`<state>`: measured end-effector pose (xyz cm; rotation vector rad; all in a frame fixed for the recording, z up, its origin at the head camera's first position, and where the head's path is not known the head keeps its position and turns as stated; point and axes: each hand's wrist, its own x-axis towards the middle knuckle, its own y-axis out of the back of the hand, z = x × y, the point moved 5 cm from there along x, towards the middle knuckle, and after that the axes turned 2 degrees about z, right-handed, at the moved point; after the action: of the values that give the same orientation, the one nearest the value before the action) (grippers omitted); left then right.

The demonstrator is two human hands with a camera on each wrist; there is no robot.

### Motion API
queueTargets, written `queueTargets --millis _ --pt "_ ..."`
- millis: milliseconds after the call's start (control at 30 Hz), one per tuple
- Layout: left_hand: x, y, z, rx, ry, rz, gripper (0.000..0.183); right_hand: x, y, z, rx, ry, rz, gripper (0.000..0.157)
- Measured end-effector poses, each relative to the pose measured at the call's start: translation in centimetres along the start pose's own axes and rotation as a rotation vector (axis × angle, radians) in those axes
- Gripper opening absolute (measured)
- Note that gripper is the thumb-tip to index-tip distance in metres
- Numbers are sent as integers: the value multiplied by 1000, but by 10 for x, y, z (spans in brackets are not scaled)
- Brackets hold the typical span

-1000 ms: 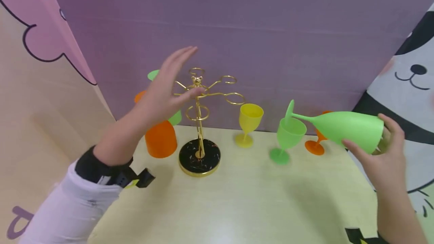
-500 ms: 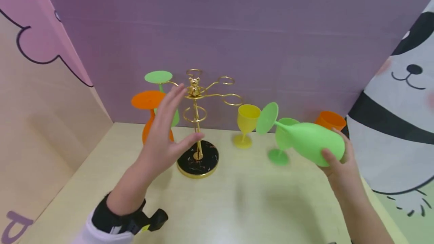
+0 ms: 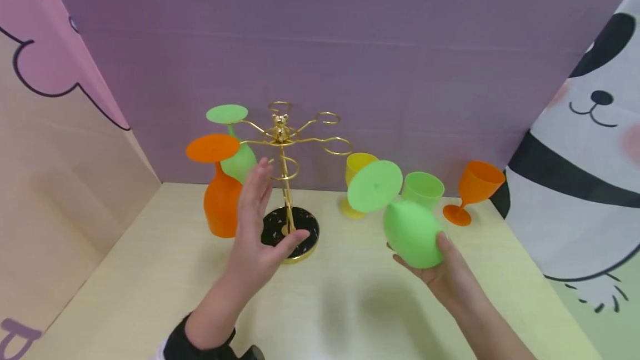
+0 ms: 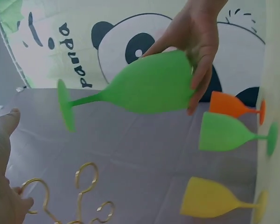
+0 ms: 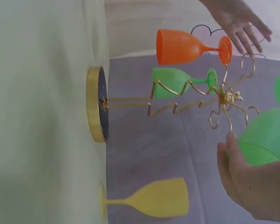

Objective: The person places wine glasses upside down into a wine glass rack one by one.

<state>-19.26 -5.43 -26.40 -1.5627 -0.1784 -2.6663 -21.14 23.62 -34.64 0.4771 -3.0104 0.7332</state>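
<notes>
While my right hand (image 3: 452,279) grips a green goblet (image 3: 412,238) by the mouth end of its bowl, thumb on the near side, I hold it tilted in the air above the table (image 3: 340,310), its foot (image 3: 375,185) up and leaning toward the gold rack (image 3: 281,131). My left hand (image 3: 255,232) grasps nothing: the fingers are extended and the thumb stands away from them, in front of the rack's black base (image 3: 306,226). On the rack's left side, an orange goblet (image 3: 220,207) and another green one (image 3: 241,163) hang upside down by their feet. To the right of the rack, a yellow goblet (image 3: 359,161), a third green goblet (image 3: 425,186) and a second orange goblet (image 3: 481,181) stand upright along the back of the table, the yellow one partly hidden behind the foot of mine.
</notes>
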Motion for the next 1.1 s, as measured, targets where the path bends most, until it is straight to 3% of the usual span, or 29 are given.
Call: queueTargets --millis 133,233,333,467,600,767,967,1100 --pt "-12 -4 0 -31 -75 74 79 -1 -8 16 241 -87 -130 37" --pt "-19 -6 3 -37 -152 124 73 -3 -13 24 322 -127 -207 39" --pt "-24 -10 4 -59 -189 111 71 -4 -17 30 339 -133 -255 40" --pt "-30 -20 1 -52 -172 52 69 -4 -23 37 340 -138 -294 40" --pt "-37 -31 -5 -77 -65 -28 75 -5 -30 46 342 -150 -335 43" --pt "-43 -43 -14 -151 130 -129 92 -5 -36 55 343 -174 -372 47" --pt "-47 -51 -22 -261 294 -198 99 -6 -42 64 345 -219 -388 50" --pt "-50 -55 -27 -283 418 -240 101 -8 -44 68 356 -241 -389 51"
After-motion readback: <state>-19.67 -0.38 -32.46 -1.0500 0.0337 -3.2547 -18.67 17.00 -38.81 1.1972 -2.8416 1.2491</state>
